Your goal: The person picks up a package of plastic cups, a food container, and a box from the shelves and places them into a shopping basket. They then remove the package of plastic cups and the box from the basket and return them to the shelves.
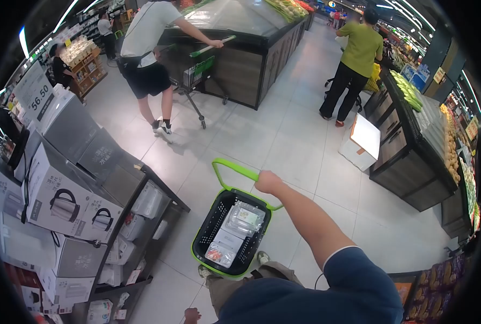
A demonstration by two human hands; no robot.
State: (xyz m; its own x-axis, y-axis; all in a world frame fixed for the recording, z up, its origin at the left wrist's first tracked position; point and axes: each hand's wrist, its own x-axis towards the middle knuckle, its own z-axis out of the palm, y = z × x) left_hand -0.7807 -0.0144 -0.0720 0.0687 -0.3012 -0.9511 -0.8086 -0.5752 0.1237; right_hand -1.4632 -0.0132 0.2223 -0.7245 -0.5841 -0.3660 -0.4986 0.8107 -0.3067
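Note:
My right hand (269, 182) is closed round the green handle (234, 169) of a black shopping basket with a green rim (199, 233). Inside the basket lie clear plastic packs (246, 218) towards the handle end, and a white pack with red and orange contents (220, 255) at the end near my feet. At the bottom edge, my left hand (192, 315) hangs low beside my leg, partly cut off by the frame; its fingers look curled, but whether they hold anything is too small to tell.
Boxed kettles (62, 200) fill a shelf on the left. Ahead, a person in a white shirt (143, 38) holds a cart (197, 73). A person in green (359, 48) stands beyond a white box (361, 141). Produce stands (408, 156) line the right.

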